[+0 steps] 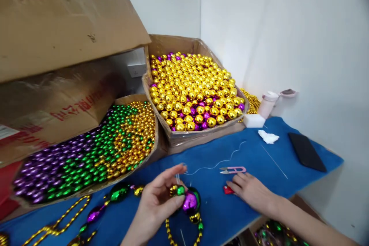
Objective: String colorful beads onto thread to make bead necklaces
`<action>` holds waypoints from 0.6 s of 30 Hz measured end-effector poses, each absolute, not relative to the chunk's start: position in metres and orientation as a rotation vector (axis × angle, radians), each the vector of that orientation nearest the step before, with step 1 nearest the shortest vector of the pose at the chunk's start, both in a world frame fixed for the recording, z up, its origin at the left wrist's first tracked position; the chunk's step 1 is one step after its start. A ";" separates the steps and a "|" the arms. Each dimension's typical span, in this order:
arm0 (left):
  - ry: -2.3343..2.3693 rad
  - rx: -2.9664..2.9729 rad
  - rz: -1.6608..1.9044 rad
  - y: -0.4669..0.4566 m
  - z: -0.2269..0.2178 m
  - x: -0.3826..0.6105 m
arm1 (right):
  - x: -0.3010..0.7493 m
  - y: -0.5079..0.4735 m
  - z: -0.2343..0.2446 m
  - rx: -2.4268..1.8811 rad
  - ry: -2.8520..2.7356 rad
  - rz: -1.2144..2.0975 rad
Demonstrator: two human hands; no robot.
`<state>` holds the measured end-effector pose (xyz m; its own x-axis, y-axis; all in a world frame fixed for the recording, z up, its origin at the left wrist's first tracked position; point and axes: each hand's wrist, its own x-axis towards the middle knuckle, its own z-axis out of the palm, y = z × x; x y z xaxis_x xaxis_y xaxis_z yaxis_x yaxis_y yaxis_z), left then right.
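My left hand pinches a bead string between thumb and fingers. A small green bead shows at the fingertips, and thin clear thread loops above it. Against the thumb hangs a large shiny purple bead, with a green one partly behind it. Below, the gold strand of the string hangs down over the blue cloth. My right hand rests on the cloth, its fingers closed on a small red object, mostly covered. Just beyond those fingers lie pink-handled thread snips.
A carton of gold and purple beads stands at the back; another box of purple, green and gold beads sits left. On the blue cloth lie white thread, a needle-like rod, crumpled tissue and a black flat object.
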<state>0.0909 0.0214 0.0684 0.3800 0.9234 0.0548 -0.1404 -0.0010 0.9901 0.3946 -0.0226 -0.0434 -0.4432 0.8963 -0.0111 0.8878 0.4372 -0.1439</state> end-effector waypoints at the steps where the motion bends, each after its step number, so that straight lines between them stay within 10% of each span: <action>1: 0.790 1.320 0.941 0.022 0.067 0.091 | 0.392 -0.022 -0.042 -1.609 -2.608 0.193; 9: 0.762 1.472 0.776 0.025 0.062 0.099 | 0.349 -0.011 0.079 -1.388 -2.299 0.892; 18: 0.709 1.396 0.768 0.024 0.052 0.110 | 0.317 0.030 0.097 -1.317 -2.667 0.151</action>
